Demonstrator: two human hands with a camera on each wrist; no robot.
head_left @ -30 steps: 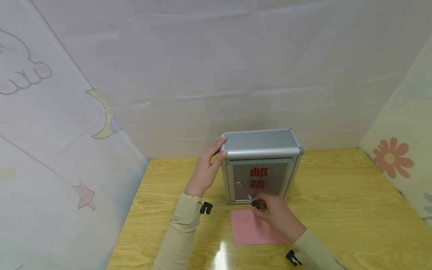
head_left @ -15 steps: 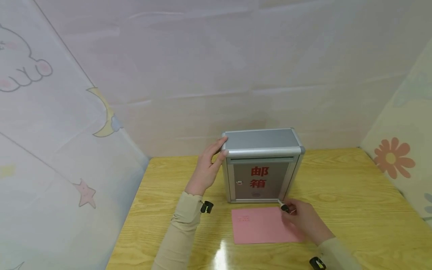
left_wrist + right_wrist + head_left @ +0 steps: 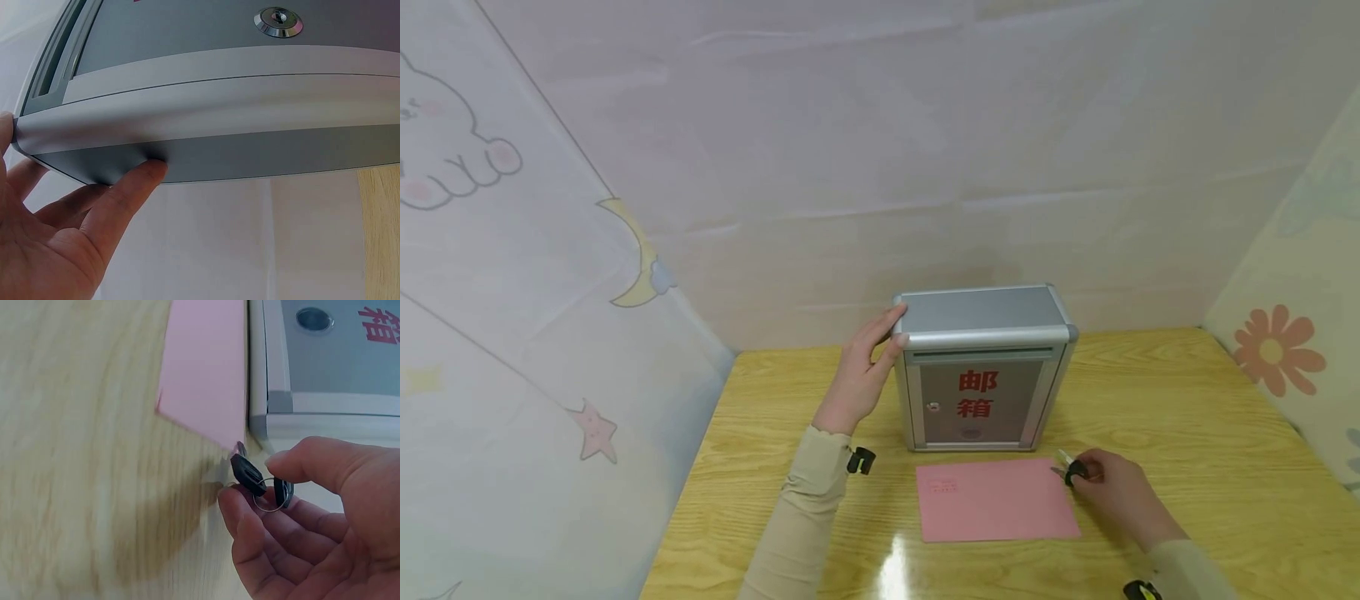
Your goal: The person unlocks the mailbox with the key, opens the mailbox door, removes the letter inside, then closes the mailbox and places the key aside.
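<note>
A grey metal mailbox [image 3: 1037, 400] with red characters stands upright on the table, its front door closed and a small lock [image 3: 279, 22] in it. My left hand [image 3: 855, 371] rests on the upper left corner of the mailbox, fingers fairly straight, their tips touching the side panel. My right hand [image 3: 1123, 496] is low at the mailbox's right front. Between thumb and fingers it pinches a pair of keys [image 3: 249, 476] with black heads, joined by a thin wire ring. The key blades point away from the hand; one head is partly hidden by the fingers.
A pink envelope [image 3: 992, 504] with small red print lies flat on the table in front of the mailbox, beside the right hand. The wooden table [image 3: 1210, 433] meets a pale fabric backdrop behind and decorated panels at both sides.
My right hand has moved to the right with the keys, from in front of the mailbox door to past the envelope's right end. The left hand has stayed on the mailbox.
</note>
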